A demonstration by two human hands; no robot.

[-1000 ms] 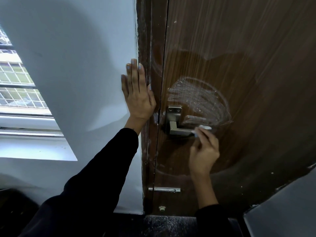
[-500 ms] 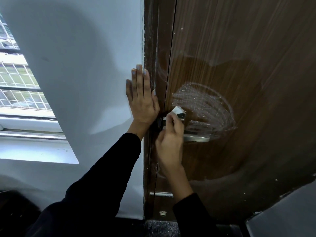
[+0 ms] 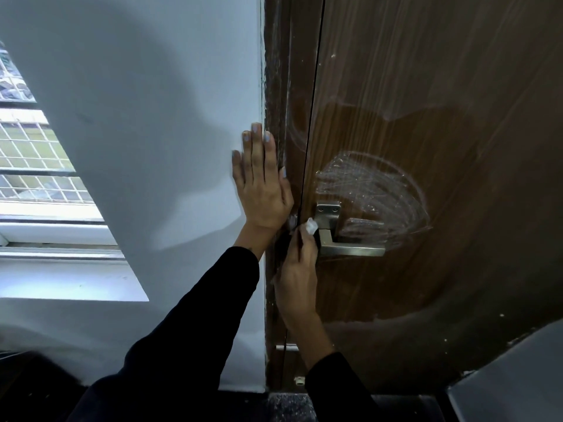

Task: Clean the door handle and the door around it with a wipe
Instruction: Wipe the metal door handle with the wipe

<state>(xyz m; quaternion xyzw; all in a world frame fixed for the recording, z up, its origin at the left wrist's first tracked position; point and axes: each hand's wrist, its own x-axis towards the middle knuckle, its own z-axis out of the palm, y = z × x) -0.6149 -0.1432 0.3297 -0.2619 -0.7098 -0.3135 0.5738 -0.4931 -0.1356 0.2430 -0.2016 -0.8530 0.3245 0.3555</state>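
Note:
A brown wooden door point(image 3: 441, 117) carries a square metal lever handle point(image 3: 350, 249) with its plate above. Whitish wipe streaks fan out on the wood to the right of the plate. My right hand point(image 3: 297, 275) pinches a small white wipe point(image 3: 310, 226) and holds it against the left edge of the handle plate, beside the door's edge. My left hand point(image 3: 262, 184) lies flat with straight fingers on the white wall, its thumb side touching the brown door frame point(image 3: 275, 86).
The white wall point(image 3: 152, 117) fills the left half, with a barred window point(image 3: 33, 166) and sill at far left. A small latch plate point(image 3: 286, 347) sits low on the door edge. A grey surface point(image 3: 511, 382) juts in at the bottom right.
My right hand slid the wipe from the lever's right end to the plate, then down to the plate's lower left edge. My left hand stayed flat on the wall.

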